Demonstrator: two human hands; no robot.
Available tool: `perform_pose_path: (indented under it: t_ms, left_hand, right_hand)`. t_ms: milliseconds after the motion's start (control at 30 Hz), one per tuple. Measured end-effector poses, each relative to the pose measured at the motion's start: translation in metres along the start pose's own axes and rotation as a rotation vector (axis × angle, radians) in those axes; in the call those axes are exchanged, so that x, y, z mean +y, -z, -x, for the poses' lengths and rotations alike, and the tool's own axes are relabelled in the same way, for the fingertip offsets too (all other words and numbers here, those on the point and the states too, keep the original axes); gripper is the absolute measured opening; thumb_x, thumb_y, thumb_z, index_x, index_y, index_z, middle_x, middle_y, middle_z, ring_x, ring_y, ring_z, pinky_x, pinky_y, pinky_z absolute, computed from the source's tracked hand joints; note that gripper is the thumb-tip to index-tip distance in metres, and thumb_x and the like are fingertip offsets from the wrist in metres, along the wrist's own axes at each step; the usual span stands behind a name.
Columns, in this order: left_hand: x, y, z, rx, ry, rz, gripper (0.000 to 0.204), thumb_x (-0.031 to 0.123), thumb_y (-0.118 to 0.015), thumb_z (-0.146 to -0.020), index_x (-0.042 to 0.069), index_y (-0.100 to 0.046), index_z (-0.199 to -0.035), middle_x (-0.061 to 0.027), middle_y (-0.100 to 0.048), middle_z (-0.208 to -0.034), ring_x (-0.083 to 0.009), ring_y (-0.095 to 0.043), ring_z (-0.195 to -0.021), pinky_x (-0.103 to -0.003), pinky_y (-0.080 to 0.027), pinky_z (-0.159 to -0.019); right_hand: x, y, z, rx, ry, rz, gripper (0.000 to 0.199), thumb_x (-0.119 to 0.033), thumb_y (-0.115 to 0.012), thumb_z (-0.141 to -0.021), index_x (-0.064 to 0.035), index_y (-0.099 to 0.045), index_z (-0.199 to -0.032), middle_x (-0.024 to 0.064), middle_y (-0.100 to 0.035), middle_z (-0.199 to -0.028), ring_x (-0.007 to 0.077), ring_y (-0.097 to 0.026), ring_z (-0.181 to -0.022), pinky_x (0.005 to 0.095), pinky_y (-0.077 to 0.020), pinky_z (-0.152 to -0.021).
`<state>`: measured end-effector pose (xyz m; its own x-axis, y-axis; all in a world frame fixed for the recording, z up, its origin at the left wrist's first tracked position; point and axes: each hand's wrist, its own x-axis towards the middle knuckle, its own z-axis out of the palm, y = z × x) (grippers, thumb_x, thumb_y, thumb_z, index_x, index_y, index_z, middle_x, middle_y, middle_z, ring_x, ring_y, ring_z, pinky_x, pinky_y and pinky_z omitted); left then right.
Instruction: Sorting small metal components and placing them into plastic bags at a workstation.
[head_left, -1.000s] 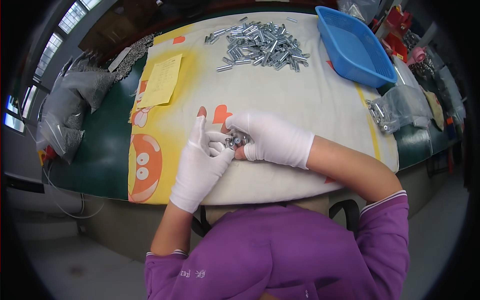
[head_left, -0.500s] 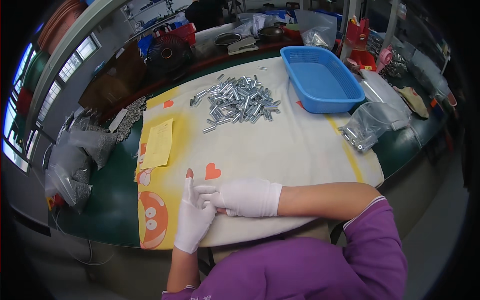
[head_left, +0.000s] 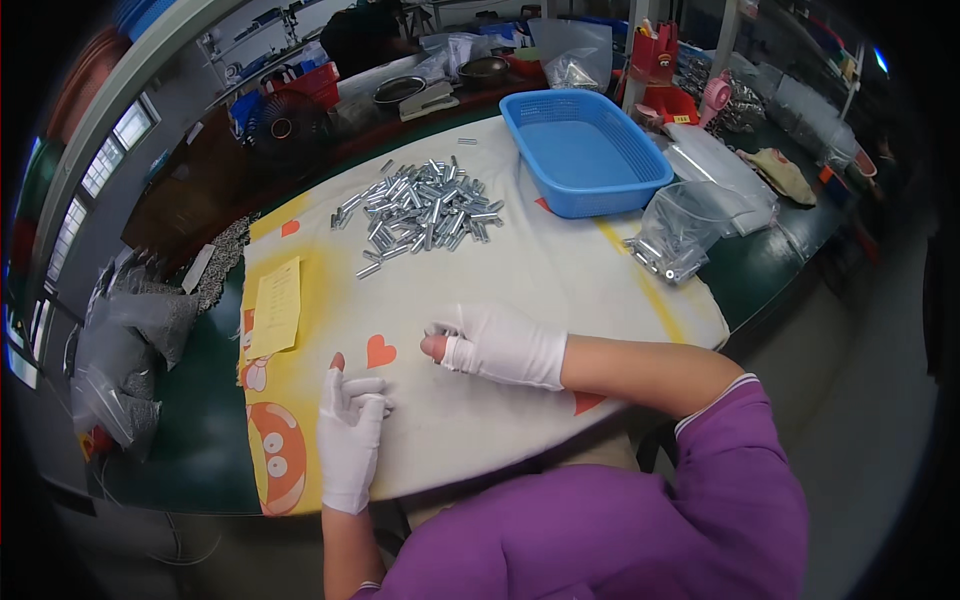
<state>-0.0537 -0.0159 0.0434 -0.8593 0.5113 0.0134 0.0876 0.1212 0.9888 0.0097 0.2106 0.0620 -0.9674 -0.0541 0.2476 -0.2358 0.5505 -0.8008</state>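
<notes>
My left hand (head_left: 350, 435), in a white glove, hovers over the near left part of the cloth. One bare fingertip points away from me and the other fingers are bent to the right, apart from it; nothing shows in them. My right hand (head_left: 495, 345), also gloved in white, is closed to the right of a printed heart. Its fingers curl in above the bare thumb tip, and nothing shows between them. A loose pile of short silvery metal tubes (head_left: 425, 208) lies beyond both hands, touched by neither.
A pale printed cloth (head_left: 560, 285) covers the green table. On it stand a blue plastic basket (head_left: 660, 180), a clear bag of metal tubes (head_left: 670, 262) and a yellow paper slip (head_left: 275, 308). Bags of small metal parts (head_left: 135, 345) sit at the left edge. A black fan (head_left: 287, 125) stands behind.
My hands were touching and have come apart. My right hand has moved away from my left and its fingers have curled. The whole view has shifted, moving the table's things left.
</notes>
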Motion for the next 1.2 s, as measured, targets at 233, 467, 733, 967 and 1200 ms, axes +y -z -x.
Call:
perform_pose_path:
  t_ms: [233,467,733,967,1200]
  left_hand:
    - [0.005,-0.004,0.000,0.047,-0.021,-0.065,0.067,-0.001,-0.051,-0.089,-0.007,-0.020,-0.148,-0.0102,-0.058,-0.102,-0.0114,-0.056,-0.082,-0.025,-0.047,-0.081]
    - [-0.007,-0.006,-0.002,0.059,-0.023,-0.107,0.064,0.000,-0.050,-0.090,-0.005,-0.023,-0.148,-0.0105,-0.058,-0.104,-0.0117,-0.054,-0.087,-0.025,-0.044,-0.086]
    - [-0.003,-0.011,0.001,0.085,-0.038,-0.161,0.062,-0.001,-0.049,-0.090,-0.006,-0.025,-0.147,-0.0103,-0.058,-0.105,-0.0119,-0.054,-0.088,-0.025,-0.043,-0.087]
    - [-0.010,-0.006,0.001,0.059,-0.048,-0.115,0.060,-0.002,-0.049,-0.091,-0.005,-0.026,-0.147,-0.0078,-0.055,-0.102,-0.0111,-0.052,-0.088,-0.024,-0.042,-0.087]
    - [-0.006,-0.008,0.000,0.060,-0.039,-0.109,0.060,-0.002,-0.048,-0.092,-0.006,-0.025,-0.147,-0.0090,-0.056,-0.102,-0.0114,-0.053,-0.087,-0.024,-0.043,-0.087]
  right_hand:
    - [0.019,0.074,0.093,0.398,-0.424,-1.413,0.034,-0.044,-0.048,-0.098,-0.0109,-0.053,-0.094,0.0010,-0.051,-0.073,0.0039,-0.037,-0.047,0.0176,-0.0299,-0.042]
    - [0.028,0.086,0.155,0.771,-0.459,-1.622,0.028,-0.036,-0.049,-0.100,-0.0086,-0.051,-0.097,0.0025,-0.048,-0.077,0.0049,-0.039,-0.053,0.0180,-0.0319,-0.044]
    - [0.003,0.107,0.166,1.015,-0.291,-1.338,0.018,-0.026,-0.052,-0.100,-0.0082,-0.050,-0.098,0.0031,-0.051,-0.082,0.0058,-0.039,-0.059,0.0184,-0.0339,-0.051]
    - [-0.046,0.204,0.142,0.885,-0.255,0.213,0.020,-0.025,-0.061,-0.095,-0.0060,-0.059,-0.098,0.0020,-0.058,-0.079,0.0064,-0.049,-0.064,0.0208,-0.0413,-0.057]
    - [-0.035,0.222,0.106,0.068,-0.297,1.131,0.010,-0.005,-0.061,-0.083,-0.0050,-0.063,-0.093,0.0105,-0.064,-0.086,0.0258,-0.062,-0.080,0.0317,-0.0499,-0.069]
